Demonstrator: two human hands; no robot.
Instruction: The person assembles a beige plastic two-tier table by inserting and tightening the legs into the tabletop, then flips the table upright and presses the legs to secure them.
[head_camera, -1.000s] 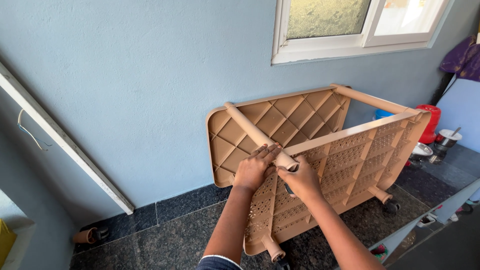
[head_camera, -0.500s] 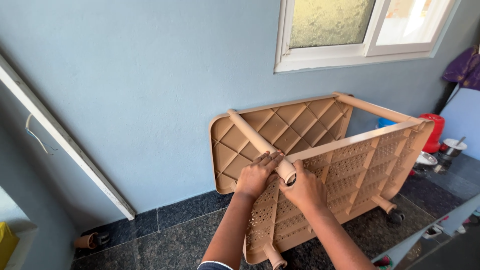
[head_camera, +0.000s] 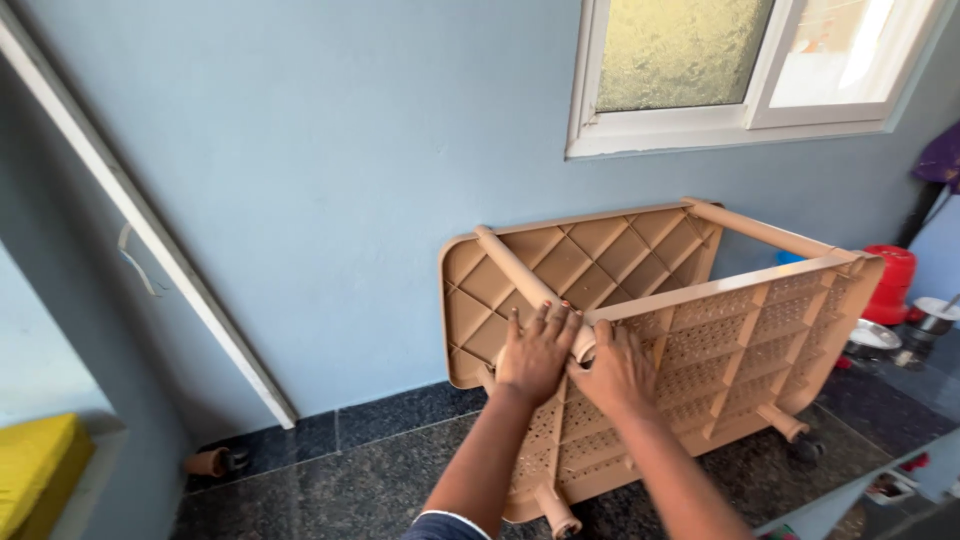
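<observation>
Both hands press on the tan plastic rack (head_camera: 700, 350) lying sideways. The left hand (head_camera: 537, 352) and right hand (head_camera: 620, 372) seem clamped around a tube leg (head_camera: 515, 270).

- Plastic rack (head_camera: 720, 340): tan-beige all over; the panel against the wall shows a raised diamond lattice, and the nearer panel carries a grid of ribs dotted with small holes.
- Rack poles (head_camera: 515, 265): the same plain tan.
- Wall (head_camera: 330, 180): flat pale blue-grey, no pattern.
- Window frame (head_camera: 750, 118): white; the left pane is frosted, mottled yellow-green.
- Floor (head_camera: 330, 490): dark granite, black speckled with grey and brown.
- Skirting tiles (head_camera: 400, 410): dark blue-black, speckled.
- Leaning board (head_camera: 150, 230): white.
- Cushion (head_camera: 35, 470): bright yellow.
- Container (head_camera: 890, 285): red.
- Sleeve (head_camera: 445, 527): navy with a white edge.
- Cloth (head_camera: 942, 160): purple.
</observation>
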